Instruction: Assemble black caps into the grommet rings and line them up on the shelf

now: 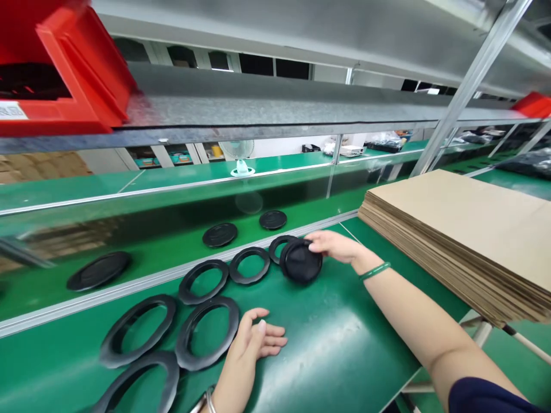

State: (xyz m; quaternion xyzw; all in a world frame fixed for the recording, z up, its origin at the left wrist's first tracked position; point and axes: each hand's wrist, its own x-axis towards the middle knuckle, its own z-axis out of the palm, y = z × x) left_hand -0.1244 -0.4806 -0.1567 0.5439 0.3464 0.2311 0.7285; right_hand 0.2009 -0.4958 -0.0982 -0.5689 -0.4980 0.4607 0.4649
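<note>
My right hand (333, 245) pinches the edge of a round black disc-shaped part (305, 263), tilted above the green table (318, 350). Behind that part, a black ring (278, 248) is partly hidden. Nearer to me, my left hand (258, 338) is empty, its fingers apart, beside a large black ring (183, 338). Several more black rings lie flat on the table to the left, among them one ring (232, 269) close to the held part and another ring (105, 344) farther left.
Black discs (219, 234) lie on the green belt (172, 244) beyond a metal rail. A stack of cardboard sheets (465, 212) stands at the right. Overhead runs a grey shelf (267, 106) with a red bin (81, 74) at its left. A small fan (241, 158) stands behind.
</note>
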